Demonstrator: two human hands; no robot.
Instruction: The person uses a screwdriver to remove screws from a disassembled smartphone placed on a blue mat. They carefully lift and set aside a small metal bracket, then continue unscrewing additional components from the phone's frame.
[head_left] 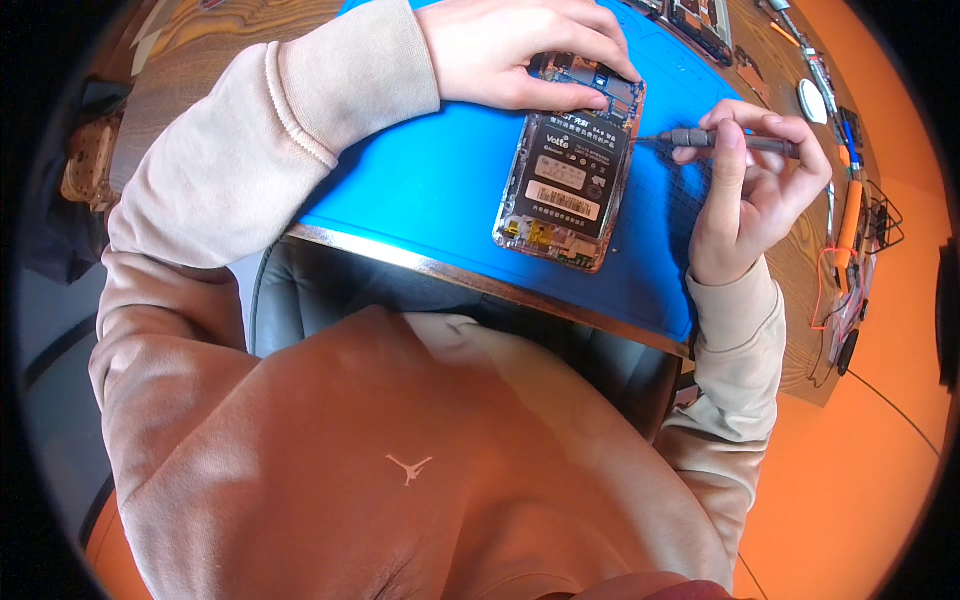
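Observation:
An opened smartphone lies on a blue work mat, its back cover off. A black battery with a white label fills its middle, and a circuit board shows at the far end. My left hand grips that far end, thumb across the board and fingers at the far right edge. Between the thumb and fingers of my right hand is a dark grey screwdriver. Its thin tip points left at the phone's right edge beside the battery; whether it touches cannot be made out.
Phone parts lie beyond the mat at the far side of the wooden table. Along the right are a white round object, an orange-handled tool, a black wire stand and loose cables. The mat's near edge faces me.

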